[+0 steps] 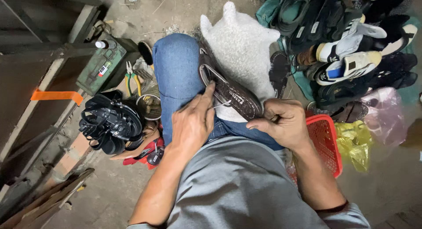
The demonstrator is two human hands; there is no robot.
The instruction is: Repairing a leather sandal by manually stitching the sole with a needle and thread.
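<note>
Brown woven-leather sandal (228,90) lies across the person's lap, propped on the denim-clad knee (176,66) and a white fuzzy cloth (244,44), sole side up and running diagonally from upper left to lower right. Left hand (191,123) presses down on the sandal's near edge, fingers together, index and thumb pinching a thin metal needle (221,104) at the sole's rim. Right hand (283,121) is clamped on the sandal's heel end — fingers curled tight round it, whatever else it holds is hidden. Left of the knee on the floor: a heap of black strappy sandals (110,121), a round tin (150,106), green-handled pliers (132,79) and a green metal box (105,64) with a small bottle on top. Right of the lap — a red plastic basket (327,141), a yellow bag (354,141), and beyond them a pile of mixed shoes (347,40).
</note>
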